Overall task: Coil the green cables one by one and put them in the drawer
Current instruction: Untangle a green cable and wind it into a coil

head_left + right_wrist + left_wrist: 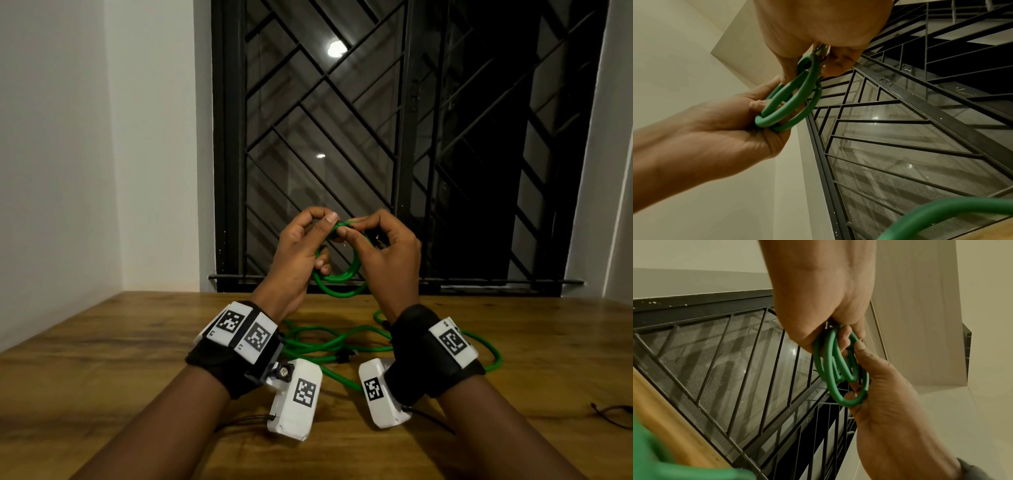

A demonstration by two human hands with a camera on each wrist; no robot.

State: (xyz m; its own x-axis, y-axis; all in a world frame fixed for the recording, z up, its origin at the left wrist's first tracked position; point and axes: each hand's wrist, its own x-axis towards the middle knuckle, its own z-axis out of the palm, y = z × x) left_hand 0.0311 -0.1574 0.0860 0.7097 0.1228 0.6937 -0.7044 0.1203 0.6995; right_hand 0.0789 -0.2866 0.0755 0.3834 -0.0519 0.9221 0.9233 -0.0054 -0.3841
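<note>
I hold a green cable wound into a small coil (337, 275) in the air above the wooden table (120, 342). My left hand (320, 228) grips the coil, thumb and forefinger pinching its top and lower fingers through the loops. My right hand (351, 230) pinches the same top strands from the right, with a dark plug end tucked behind its fingers. In the left wrist view the coil (830, 369) shows several loops between the left hand (838, 331) and the right hand (859, 353). The right wrist view shows the coil (791, 100) likewise. No drawer is in view.
More green cables (342, 342) lie loose and tangled on the table under my wrists, one loop reaching right (493, 356). A thin black wire (613, 411) lies at the right edge. A barred window (376, 137) stands behind the table, a white wall (68, 137) to the left.
</note>
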